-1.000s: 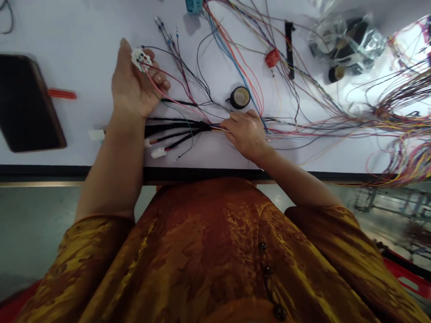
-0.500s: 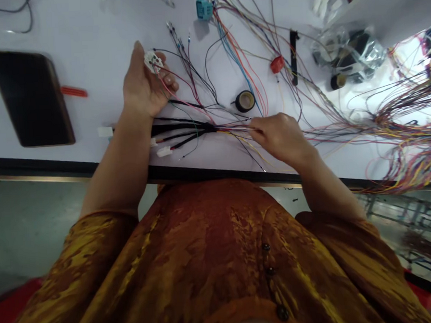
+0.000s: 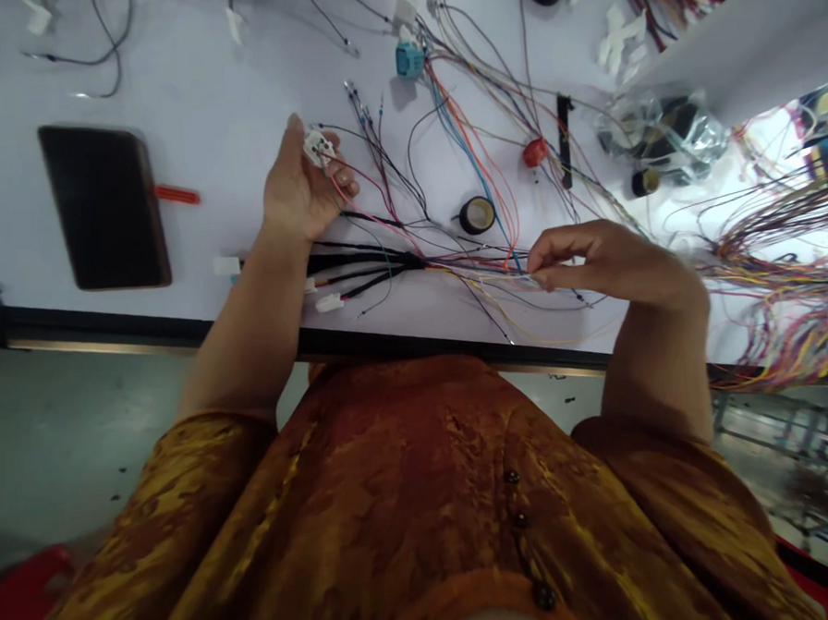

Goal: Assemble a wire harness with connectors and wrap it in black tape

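A white connector (image 3: 319, 148) with a few wires in it rests in my left hand (image 3: 303, 182), the fingers curled round it. Pink and dark wires run from it to the wire harness (image 3: 404, 260), which lies along the front of the table with black-taped branches. My right hand (image 3: 592, 259) pinches thin wires at the loose right end of the harness, thumb against forefinger; which wires exactly is hard to tell. A small white connector (image 3: 329, 302) ends one branch near my left forearm. Between my hands, behind the harness, lies a roll of black tape (image 3: 477, 215).
At left lie a dark tablet-like slab (image 3: 107, 208) and an orange tool (image 3: 177, 195). Behind are a blue connector (image 3: 409, 59) and a red connector (image 3: 534, 152) with wires. A clear plastic bag (image 3: 682, 134) and a large wire bundle (image 3: 786, 263) occupy the right.
My right hand has slid rightward along the loose wires and its wrist has bent. My left hand still holds the white connector. The whole view has shifted slightly.
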`<state>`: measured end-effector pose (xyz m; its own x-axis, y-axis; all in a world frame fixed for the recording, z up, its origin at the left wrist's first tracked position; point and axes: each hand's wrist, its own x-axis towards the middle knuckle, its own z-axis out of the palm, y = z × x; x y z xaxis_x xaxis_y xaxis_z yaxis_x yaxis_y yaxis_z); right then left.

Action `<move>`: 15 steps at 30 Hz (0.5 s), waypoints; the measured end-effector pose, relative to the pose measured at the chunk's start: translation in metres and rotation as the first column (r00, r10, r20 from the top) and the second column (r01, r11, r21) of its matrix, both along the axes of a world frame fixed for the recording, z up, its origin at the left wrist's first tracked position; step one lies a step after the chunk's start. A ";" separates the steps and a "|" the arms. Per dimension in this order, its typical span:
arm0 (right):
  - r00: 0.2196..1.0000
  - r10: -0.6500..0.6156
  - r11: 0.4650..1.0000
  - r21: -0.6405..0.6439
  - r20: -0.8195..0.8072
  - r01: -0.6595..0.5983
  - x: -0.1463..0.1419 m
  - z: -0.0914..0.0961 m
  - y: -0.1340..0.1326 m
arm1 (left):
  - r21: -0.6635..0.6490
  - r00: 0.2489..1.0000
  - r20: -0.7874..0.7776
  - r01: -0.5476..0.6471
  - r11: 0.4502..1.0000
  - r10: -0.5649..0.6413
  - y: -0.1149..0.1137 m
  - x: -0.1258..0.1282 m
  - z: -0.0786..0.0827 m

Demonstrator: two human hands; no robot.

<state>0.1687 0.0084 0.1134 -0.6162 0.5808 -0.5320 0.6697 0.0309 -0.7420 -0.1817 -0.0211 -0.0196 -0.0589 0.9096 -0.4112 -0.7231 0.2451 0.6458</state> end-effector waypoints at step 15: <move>0.375 -0.613 0.737 -0.333 -0.696 0.588 -0.088 -0.083 -0.008 | -0.103 0.989 0.066 -0.125 0.987 0.133 0.001 0.002 -0.005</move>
<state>0.0810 0.0001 0.0304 -0.2706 0.9572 -0.1031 -0.2629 -0.1765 -0.9485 -0.1800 -0.0198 -0.0243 -0.1399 0.8512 -0.5058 -0.7967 0.2065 0.5679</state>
